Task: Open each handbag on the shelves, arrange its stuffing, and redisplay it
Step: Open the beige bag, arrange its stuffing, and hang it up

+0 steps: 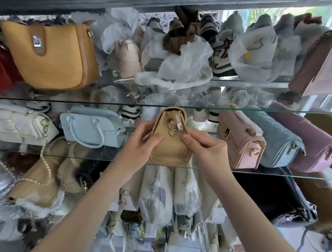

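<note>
Handbag (169,149) is gripped by the left hand (145,142) and pinched by the right hand (206,148). Zip (176,118) should be drawn gently and straight.

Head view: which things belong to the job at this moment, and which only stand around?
In the job now: tan handbag, its zipper, left hand and right hand, both gripping the bag.

Standing by: light blue handbag, pink handbag, mustard handbag, quilted blue bag, plastic-wrapped shoes.
</note>
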